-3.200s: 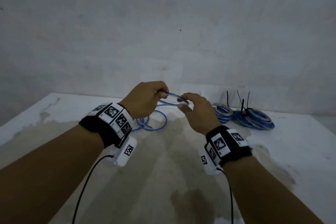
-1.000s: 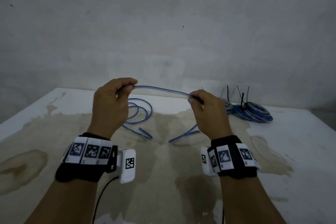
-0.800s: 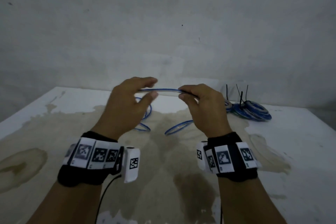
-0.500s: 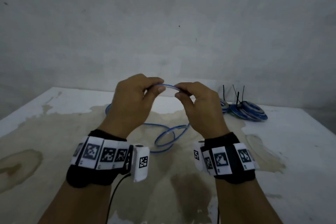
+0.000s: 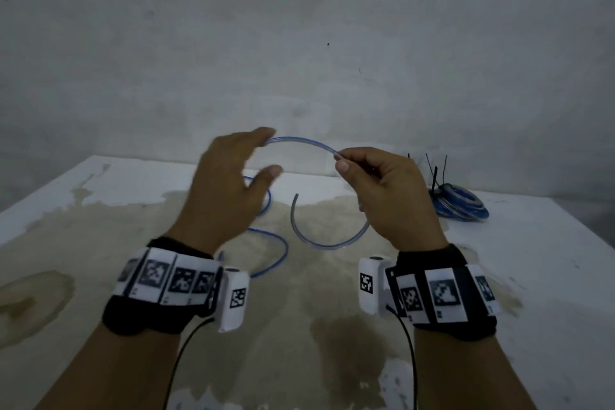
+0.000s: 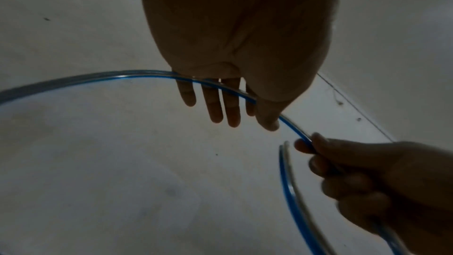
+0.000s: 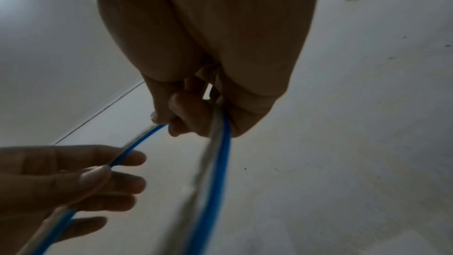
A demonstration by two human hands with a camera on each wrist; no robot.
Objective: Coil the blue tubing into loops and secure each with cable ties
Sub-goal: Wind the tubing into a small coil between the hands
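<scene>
Left hand [image 5: 226, 186] is hovering above the bench [image 5: 532, 276], fingers straight and spread; the tubing [image 5: 301, 142] is running across the fingertips [image 6: 215, 111] with the thumb alongside, nothing clamped. From there the tubing is arching over to the right hand [image 5: 389, 196], which is pinching it between thumb and forefinger, other fingers curled round it. Below the right hand the free end is curving down and back up in a half loop above the bench middle. More slack is lying in loose curves on the stained bench under the left hand. Finished coils [image 5: 461, 205] with black ties [image 5: 434, 173] sticking up are sitting near the far right edge.
</scene>
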